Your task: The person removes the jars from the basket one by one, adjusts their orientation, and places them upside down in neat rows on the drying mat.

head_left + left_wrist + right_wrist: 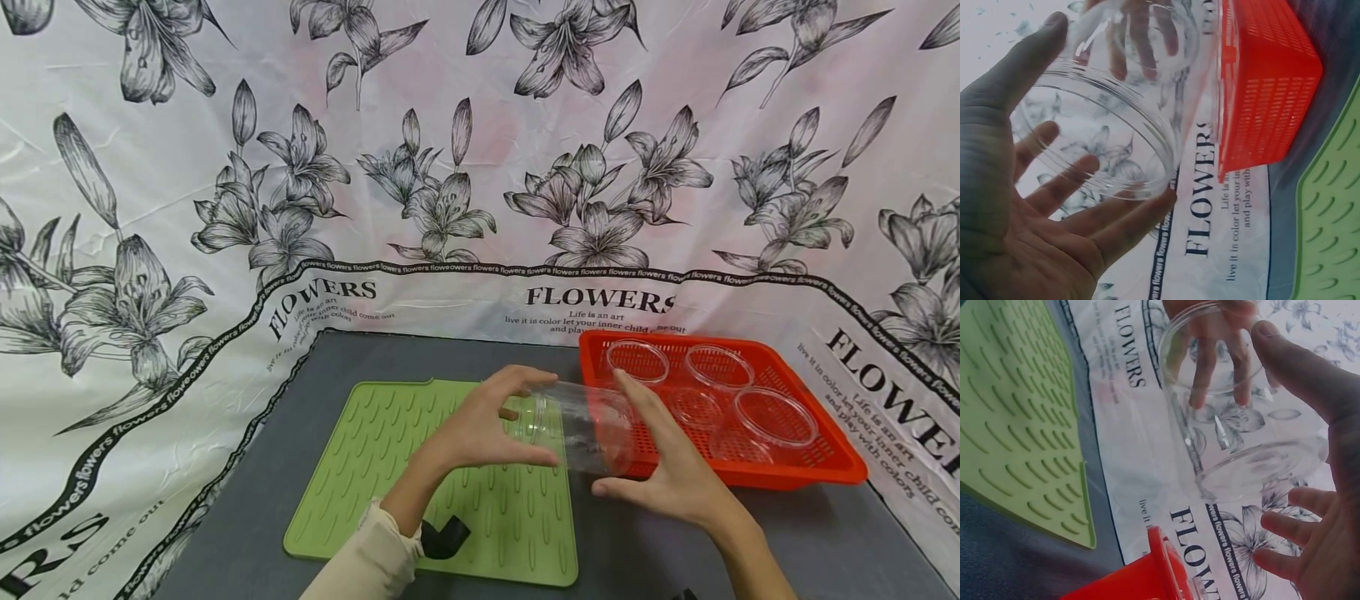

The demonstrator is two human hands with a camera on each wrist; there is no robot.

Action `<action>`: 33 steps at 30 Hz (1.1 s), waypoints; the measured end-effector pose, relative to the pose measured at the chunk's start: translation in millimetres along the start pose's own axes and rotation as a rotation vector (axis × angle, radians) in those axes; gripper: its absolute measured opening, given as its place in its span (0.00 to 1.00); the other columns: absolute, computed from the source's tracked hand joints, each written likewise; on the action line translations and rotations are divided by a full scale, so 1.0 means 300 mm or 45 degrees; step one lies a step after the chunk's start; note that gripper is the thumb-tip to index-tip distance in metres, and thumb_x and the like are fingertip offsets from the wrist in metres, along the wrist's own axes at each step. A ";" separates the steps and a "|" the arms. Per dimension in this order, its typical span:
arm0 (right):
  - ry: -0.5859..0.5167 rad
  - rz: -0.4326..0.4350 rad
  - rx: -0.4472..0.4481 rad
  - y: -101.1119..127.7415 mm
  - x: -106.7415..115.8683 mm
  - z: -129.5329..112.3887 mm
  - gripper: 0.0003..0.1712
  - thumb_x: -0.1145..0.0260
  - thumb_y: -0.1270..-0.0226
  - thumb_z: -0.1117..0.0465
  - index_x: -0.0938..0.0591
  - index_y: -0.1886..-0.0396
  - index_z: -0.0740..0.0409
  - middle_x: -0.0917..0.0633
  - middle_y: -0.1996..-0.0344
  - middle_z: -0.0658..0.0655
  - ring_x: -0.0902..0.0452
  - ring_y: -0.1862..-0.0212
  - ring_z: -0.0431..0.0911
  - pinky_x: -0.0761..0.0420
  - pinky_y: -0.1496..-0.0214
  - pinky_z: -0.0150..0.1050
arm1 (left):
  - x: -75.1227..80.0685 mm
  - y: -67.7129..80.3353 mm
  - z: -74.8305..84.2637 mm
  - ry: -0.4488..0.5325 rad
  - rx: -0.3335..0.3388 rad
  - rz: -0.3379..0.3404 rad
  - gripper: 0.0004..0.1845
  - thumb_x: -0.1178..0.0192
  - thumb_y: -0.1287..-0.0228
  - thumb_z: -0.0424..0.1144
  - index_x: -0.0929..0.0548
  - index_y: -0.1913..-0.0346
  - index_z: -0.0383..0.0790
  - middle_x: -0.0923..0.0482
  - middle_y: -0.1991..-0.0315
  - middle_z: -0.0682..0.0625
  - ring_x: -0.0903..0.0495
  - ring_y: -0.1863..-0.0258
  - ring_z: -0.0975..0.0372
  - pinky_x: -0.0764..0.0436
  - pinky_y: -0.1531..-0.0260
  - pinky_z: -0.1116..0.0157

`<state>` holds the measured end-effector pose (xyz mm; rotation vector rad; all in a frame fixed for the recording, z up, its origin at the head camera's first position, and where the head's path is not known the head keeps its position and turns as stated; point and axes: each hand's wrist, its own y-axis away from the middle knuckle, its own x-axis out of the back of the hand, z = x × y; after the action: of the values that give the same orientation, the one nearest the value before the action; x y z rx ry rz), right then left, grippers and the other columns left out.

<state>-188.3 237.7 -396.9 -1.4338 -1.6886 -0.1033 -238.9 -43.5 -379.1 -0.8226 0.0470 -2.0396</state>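
You have the clear jar [581, 429] sideways above the table [255, 508], between the green mat [360, 483] and, to the right, the red basket [780, 476]. Your left grip [480, 425] holds its mouth end, fingers spread around; your right grip [678, 475] stands wide about the base, contact unconfirmed. Step judged: two-handed jar handling. Next move calls for firm support.
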 end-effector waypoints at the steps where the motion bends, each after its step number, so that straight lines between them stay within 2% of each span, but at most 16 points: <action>1: -0.012 0.003 -0.003 0.001 -0.001 0.001 0.77 0.10 0.65 0.54 0.48 0.17 0.39 0.40 0.20 0.56 0.46 0.25 0.33 0.34 0.40 0.81 | 0.002 0.003 -0.005 0.029 0.009 0.006 0.47 0.17 0.53 0.49 0.31 0.31 0.73 0.31 0.31 0.64 0.26 0.35 0.60 0.15 0.45 0.61; 3: -0.017 0.012 -0.007 0.003 -0.001 0.001 0.78 0.10 0.65 0.55 0.49 0.17 0.39 0.40 0.21 0.56 0.44 0.25 0.32 0.31 0.37 0.77 | 0.006 0.009 -0.012 0.081 0.024 0.020 0.46 0.17 0.53 0.47 0.31 0.31 0.74 0.31 0.31 0.64 0.26 0.34 0.58 0.15 0.44 0.60; 6: -0.017 0.019 -0.017 0.004 -0.001 -0.001 0.79 0.10 0.66 0.57 0.51 0.16 0.40 0.40 0.21 0.51 0.41 0.27 0.30 0.27 0.28 0.53 | 0.010 0.014 -0.018 0.128 0.040 0.032 0.46 0.18 0.52 0.45 0.30 0.31 0.74 0.32 0.30 0.63 0.27 0.32 0.56 0.16 0.43 0.60; 9: -0.036 0.028 -0.011 0.004 -0.002 0.000 0.81 0.09 0.66 0.58 0.52 0.16 0.42 0.40 0.20 0.48 0.39 0.27 0.28 0.30 0.31 0.27 | 0.011 0.017 -0.027 0.174 0.052 0.035 0.47 0.18 0.52 0.43 0.31 0.30 0.74 0.32 0.30 0.62 0.28 0.31 0.53 0.16 0.43 0.60; 10: -0.053 0.031 -0.011 0.005 -0.003 0.001 0.81 0.10 0.66 0.59 0.53 0.16 0.42 0.40 0.20 0.48 0.39 0.27 0.28 0.31 0.32 0.25 | 0.011 0.017 -0.031 0.188 0.054 0.034 0.47 0.18 0.52 0.43 0.31 0.30 0.73 0.33 0.30 0.61 0.28 0.31 0.53 0.16 0.43 0.61; 17: -0.195 0.035 0.036 0.007 -0.018 0.022 0.80 0.12 0.62 0.66 0.57 0.15 0.46 0.41 0.19 0.52 0.37 0.28 0.30 0.31 0.32 0.22 | 0.014 0.019 -0.064 0.311 0.000 0.024 0.46 0.20 0.48 0.40 0.32 0.28 0.66 0.34 0.26 0.56 0.29 0.28 0.50 0.17 0.40 0.60; 24: -0.407 0.028 0.059 0.004 -0.041 0.036 0.79 0.18 0.60 0.74 0.58 0.15 0.46 0.43 0.19 0.60 0.34 0.27 0.37 0.33 0.30 0.21 | 0.014 0.022 -0.085 0.469 -0.031 0.011 0.45 0.20 0.48 0.48 0.32 0.28 0.57 0.36 0.25 0.54 0.30 0.27 0.54 0.18 0.38 0.53; 28: -0.544 0.012 0.052 -0.002 -0.050 0.029 0.78 0.21 0.59 0.78 0.59 0.15 0.45 0.45 0.19 0.64 0.34 0.25 0.38 0.33 0.31 0.22 | 0.010 0.028 -0.094 0.585 -0.037 0.016 0.47 0.20 0.49 0.50 0.33 0.27 0.49 0.37 0.24 0.52 0.30 0.27 0.49 0.17 0.40 0.49; 33: -0.678 0.004 0.063 -0.009 -0.070 0.023 0.76 0.23 0.57 0.78 0.60 0.16 0.45 0.48 0.18 0.61 0.34 0.25 0.40 0.30 0.32 0.24 | 0.006 0.034 -0.104 0.723 -0.065 0.010 0.48 0.20 0.48 0.49 0.34 0.26 0.46 0.40 0.23 0.45 0.32 0.28 0.38 0.16 0.42 0.47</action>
<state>-195.9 225.0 -413.6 -1.5116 -2.0932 0.3494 -249.7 -59.4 -406.0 -0.2493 0.4191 -2.2112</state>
